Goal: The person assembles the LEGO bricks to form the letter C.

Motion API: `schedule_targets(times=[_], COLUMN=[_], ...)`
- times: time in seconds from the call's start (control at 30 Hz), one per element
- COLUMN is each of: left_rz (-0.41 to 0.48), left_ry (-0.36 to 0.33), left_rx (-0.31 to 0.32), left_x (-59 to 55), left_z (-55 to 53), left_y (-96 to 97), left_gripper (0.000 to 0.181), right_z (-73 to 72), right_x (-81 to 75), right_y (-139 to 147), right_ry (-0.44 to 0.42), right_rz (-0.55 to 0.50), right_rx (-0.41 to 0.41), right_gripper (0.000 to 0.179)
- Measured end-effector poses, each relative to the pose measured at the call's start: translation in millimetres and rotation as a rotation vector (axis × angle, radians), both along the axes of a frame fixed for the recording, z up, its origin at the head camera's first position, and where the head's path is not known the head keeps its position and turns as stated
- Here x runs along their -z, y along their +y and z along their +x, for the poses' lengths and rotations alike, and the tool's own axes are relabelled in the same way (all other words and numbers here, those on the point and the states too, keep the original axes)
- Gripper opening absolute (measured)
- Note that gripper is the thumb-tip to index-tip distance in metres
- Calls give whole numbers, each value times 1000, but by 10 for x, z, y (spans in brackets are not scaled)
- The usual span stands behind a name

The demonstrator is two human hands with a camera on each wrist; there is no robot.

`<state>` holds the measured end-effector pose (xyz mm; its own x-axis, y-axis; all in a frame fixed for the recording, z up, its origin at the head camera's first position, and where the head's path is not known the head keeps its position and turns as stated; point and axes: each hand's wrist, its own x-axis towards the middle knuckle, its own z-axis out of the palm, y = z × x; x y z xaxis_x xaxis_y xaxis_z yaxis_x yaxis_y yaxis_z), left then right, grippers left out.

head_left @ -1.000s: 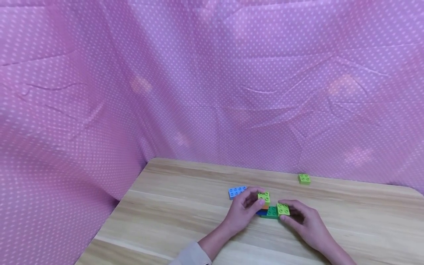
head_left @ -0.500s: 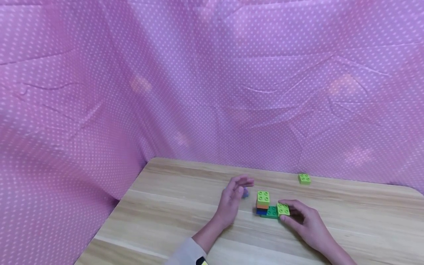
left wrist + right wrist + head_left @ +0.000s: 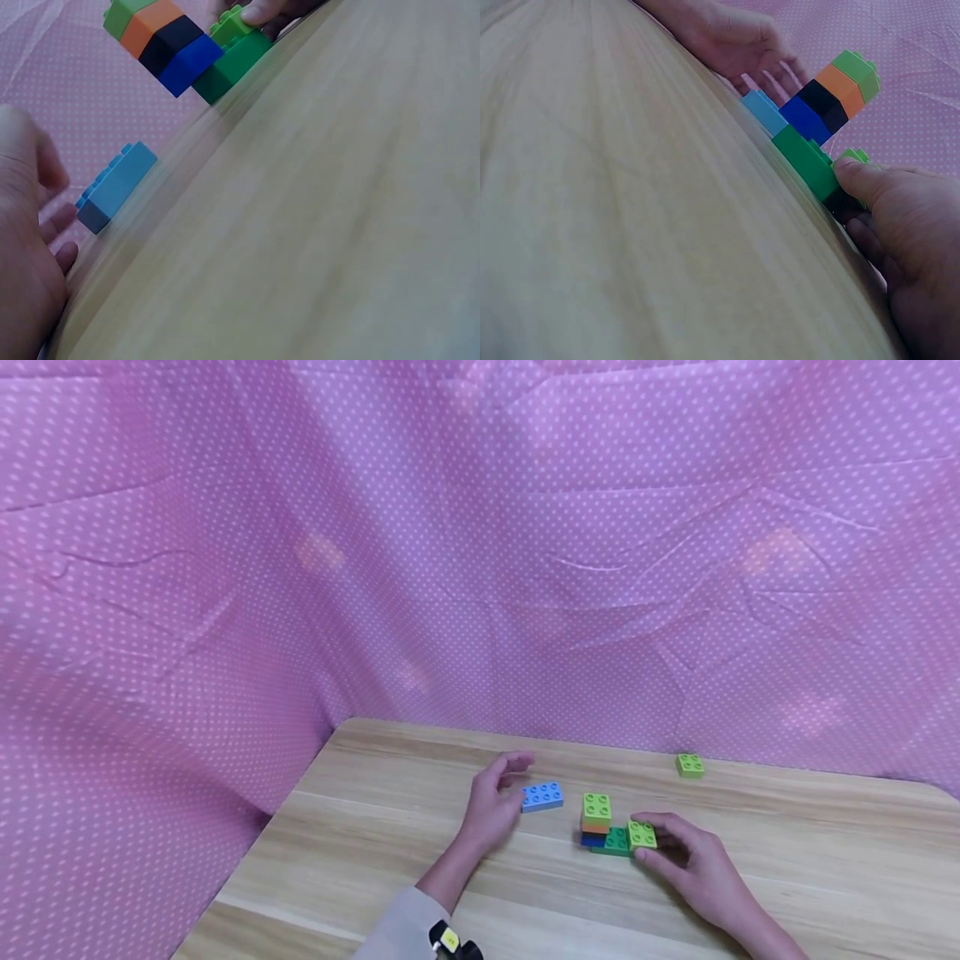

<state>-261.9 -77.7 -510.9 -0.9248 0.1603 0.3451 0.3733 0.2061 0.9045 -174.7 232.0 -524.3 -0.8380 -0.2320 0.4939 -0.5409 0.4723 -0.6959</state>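
Pinching a small lime green brick [image 3: 641, 834], the right hand [image 3: 701, 868] has its thumb on the near side and its fingers on the far side. That brick has four round bumps on top, and it sits on the right end of a dark green brick [image 3: 616, 839], which lies flat on the wooden table [image 3: 375, 810]. At the other end of the dark green brick stands a little tower, and it sticks out a bit past the edge. From the bottom up, the tower has a deep blue brick [image 3: 191, 66], a black brick [image 3: 171, 41], an orange brick [image 3: 151, 26] and a top lime brick [image 3: 596, 807]. No hand is on the tower. The left hand [image 3: 491, 806] is loose, with its fingers a little bent and nothing held in them. It is right by the left end of a long light blue brick [image 3: 542, 796] with eight bumps, but I can't tell if it touches it. The light blue brick lies flat on the table, to the left of the tower and a bit farther back. Near the back edge of the table sits a far lime brick [image 3: 690, 766], all by itself. Behind the table hangs a pink cloth [image 3: 480, 527] with white dots. The left arm has a pale sleeve [image 3: 405, 927].
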Motion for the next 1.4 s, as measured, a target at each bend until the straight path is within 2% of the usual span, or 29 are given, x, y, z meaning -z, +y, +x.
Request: schedule_targets(times=[0.1, 0.2, 0.33, 0.43, 0.57, 0.67, 0.77, 0.87, 0.93, 1.07, 1.17, 1.3, 1.4], left_rz=[-68, -149, -281, -313, -242, -138, -18, 87, 139, 137, 98, 75, 55], left_ry=[-16, -16, -28, -31, -14, -10, -38, -71, -53, 20, 53, 69, 67], left_rx=[37, 56, 50, 52, 41, 16, 14, 35, 81, 202, 288, 370, 386], left_x=[2, 1, -7, -8, 4, 23, 15, -63, -172, -429, -558, -608, -603], left_z=[11, 21, 36, 42, 31, 13, 15, 58, 106, 234, 322, 391, 416], left_y=[11, 24, 30, 30, 36, 41, 45, 58, 79, 166, 261, 371, 405], left_gripper=[66, 61, 52, 49, 51, 52, 50, 47, 45, 46, 45, 41, 35], right_z=[4, 3, -2, -2, 2, 5, 3, -2, -9, -16, -20, -34, -54], right_x=[-7, -11, -12, -10, -7, -2, 8, 19, 25, 19, 2, -15, -19], right_y=[0, 2, 6, 9, 11, 11, 1, -20, -34, -51, -79, -144, -201], right_ry=[-9, -13, -12, -14, -27, -34, -31, -23, -25, -34, -36, -50, -60], right_rz=[1, 1, -1, 0, 5, 10, 8, 3, 1, 15, 18, 6, 4], right_rx=[0, -1, -5, -5, 3, 14, 15, 7, 4, 25, 45, 55, 45], right_gripper=[43, 42, 43, 43, 43, 44, 43, 42, 42, 41, 40, 39, 38])
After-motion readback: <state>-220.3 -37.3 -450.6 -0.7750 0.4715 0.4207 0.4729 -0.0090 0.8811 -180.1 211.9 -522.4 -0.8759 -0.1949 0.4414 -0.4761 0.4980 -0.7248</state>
